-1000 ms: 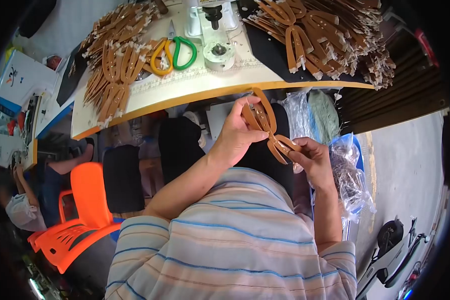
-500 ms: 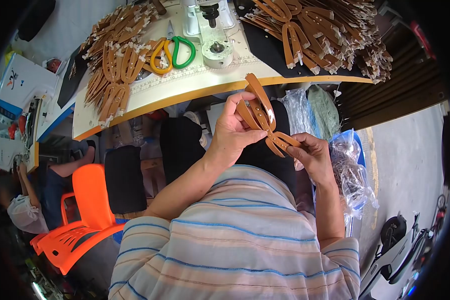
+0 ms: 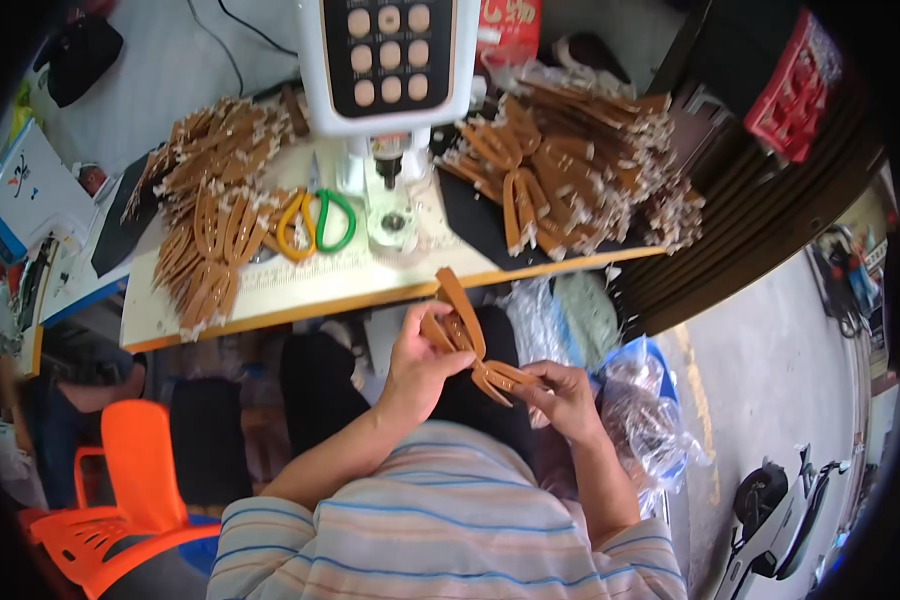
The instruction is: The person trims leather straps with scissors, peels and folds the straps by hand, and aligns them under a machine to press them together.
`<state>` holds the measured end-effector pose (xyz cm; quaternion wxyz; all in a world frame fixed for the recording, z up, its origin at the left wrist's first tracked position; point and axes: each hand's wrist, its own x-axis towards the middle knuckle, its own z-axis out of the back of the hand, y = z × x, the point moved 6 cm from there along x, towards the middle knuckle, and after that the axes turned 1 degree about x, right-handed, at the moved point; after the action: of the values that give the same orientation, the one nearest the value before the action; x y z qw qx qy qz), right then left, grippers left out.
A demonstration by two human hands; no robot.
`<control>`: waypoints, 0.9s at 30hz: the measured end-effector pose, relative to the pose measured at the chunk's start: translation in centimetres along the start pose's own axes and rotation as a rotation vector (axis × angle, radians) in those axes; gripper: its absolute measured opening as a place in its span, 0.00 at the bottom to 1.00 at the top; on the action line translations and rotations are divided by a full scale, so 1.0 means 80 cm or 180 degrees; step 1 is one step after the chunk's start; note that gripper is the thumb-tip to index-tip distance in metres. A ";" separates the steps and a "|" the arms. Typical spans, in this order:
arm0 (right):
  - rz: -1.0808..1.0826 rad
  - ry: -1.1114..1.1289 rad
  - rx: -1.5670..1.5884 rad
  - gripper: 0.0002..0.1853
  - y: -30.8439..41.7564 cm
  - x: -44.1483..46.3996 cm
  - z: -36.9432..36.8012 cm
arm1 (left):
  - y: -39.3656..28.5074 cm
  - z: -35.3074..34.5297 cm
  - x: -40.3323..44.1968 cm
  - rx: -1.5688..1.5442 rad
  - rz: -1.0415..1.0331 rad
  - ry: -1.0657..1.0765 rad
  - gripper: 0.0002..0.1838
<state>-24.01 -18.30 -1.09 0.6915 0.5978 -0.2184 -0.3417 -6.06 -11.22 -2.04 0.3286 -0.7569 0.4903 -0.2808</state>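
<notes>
My left hand is closed on the upper part of a brown strap piece, its thumb near the piece's narrow middle. The piece has split, studded loops at both ends. At its lower right end, my right hand pinches one loop between thumb and fingers. Both hands are over my lap, in front of the table edge. On the table lie a left pile of similar brown pieces, scissors with yellow and green handles, and a larger right pile.
A white machine with a button panel stands behind the table edge. To the left is an orange chair; part of another person shows beyond it. A blue bin with plastic bags is at my right. A scooter stands lower right.
The view has tilted up, bringing the machine's button panel into sight. The table and hands appear lower in the frame. Both hands still hold the brown piece.
</notes>
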 end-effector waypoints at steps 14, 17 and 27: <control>0.3011 -0.3490 -0.4507 0.16 0.315 0.061 0.124 | -0.066 0.023 0.004 0.0933 -0.0268 -0.0097 0.20; 0.2794 -0.3295 -0.4979 0.19 0.330 0.133 0.126 | -0.079 0.039 -0.002 0.0963 -0.0310 -0.0326 0.16; 0.1070 -0.1560 -0.5267 0.28 0.301 0.199 0.134 | -0.198 0.090 -0.003 0.4165 -0.1891 -0.1121 0.12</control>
<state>-15.85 -36.02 22.79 0.8778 -0.2254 -0.1281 -0.4028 8.05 -4.60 5.66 0.6966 -0.5409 -0.0628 -0.4672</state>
